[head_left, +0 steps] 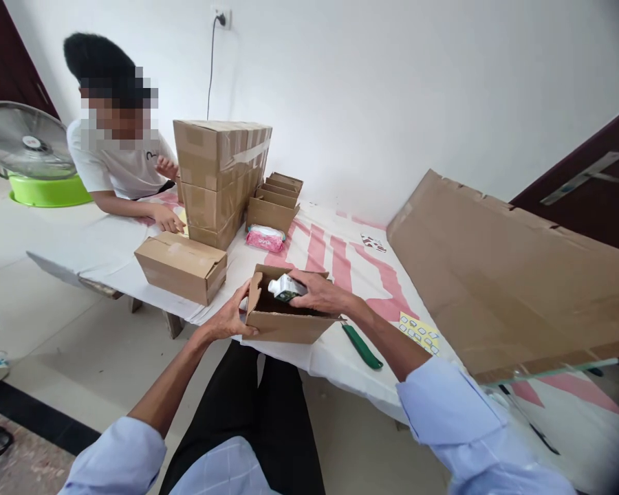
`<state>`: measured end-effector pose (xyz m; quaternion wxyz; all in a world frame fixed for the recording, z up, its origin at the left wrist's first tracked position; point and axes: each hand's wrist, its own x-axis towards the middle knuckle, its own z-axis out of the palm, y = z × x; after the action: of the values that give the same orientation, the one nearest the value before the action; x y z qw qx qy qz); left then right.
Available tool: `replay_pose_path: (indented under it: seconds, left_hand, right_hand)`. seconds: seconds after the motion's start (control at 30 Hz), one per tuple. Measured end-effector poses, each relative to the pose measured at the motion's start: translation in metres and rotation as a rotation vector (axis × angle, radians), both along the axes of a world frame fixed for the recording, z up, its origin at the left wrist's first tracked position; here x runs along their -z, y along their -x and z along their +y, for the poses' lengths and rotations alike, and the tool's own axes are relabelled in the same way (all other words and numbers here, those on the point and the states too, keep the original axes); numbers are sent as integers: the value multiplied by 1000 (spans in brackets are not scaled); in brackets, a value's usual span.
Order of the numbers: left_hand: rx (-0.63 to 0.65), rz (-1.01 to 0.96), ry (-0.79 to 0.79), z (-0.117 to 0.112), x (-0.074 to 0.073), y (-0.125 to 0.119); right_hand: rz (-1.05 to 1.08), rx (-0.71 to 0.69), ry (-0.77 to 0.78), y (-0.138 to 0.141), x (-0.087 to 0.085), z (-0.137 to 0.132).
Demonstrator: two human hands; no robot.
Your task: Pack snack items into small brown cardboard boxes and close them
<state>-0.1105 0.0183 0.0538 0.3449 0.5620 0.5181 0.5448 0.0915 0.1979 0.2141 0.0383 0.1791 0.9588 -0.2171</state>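
An open cardboard box (pixel 289 328) stands at the table's near edge, its flaps up. My left hand (pixel 230 317) grips the box's left end, thumb on the near wall and fingers at the rim. Over the opening, my right hand (pixel 322 292) is closed on a small white drink carton (pixel 287 288) with a white cap and dark green print. The carton lies tilted, cap pointing left. How deep the box goes and what lies inside are hidden. Just right of the box rests a green-handled knife (pixel 362 347).
Taped boxes (pixel 201 182) are stacked behind, with a closed box (pixel 180 268) before them. Open boxes (pixel 273 206) and a pink wipes pack (pixel 265 238) stand nearby. A large cardboard sheet (pixel 516 275) leans at right, beside a yellow sticker sheet (pixel 419 333). Another person (pixel 121 158) sits at left.
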Motion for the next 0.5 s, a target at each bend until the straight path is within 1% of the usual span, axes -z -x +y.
replay_pose_path:
  seconds: [0.13,0.2,0.27,0.33,0.4,0.47,0.5]
  left_hand:
    - [88,-21,-14,32,5,-9]
    - [126,-46,-32,54,9,-15]
    - [171,-75,-52,81,12,-23]
    - [203,-89,-69,112,13,-31]
    - [214,-85,-79,141,12,-40]
    - [219,-67,-85,163,11,-50]
    - [215,-49,-89,170,10,-54]
  right_hand:
    - [209,99,95,-28,-38,5]
    - [287,139,109,-45,-52,6]
    - [355,177,115,-62,-63,6]
    - [408,216,129,-76,-69,6]
    - [451,241,140,-88,-71,5]
    - [479,253,153,-95,-69,3]
    - [491,256,165,-98,-65,2]
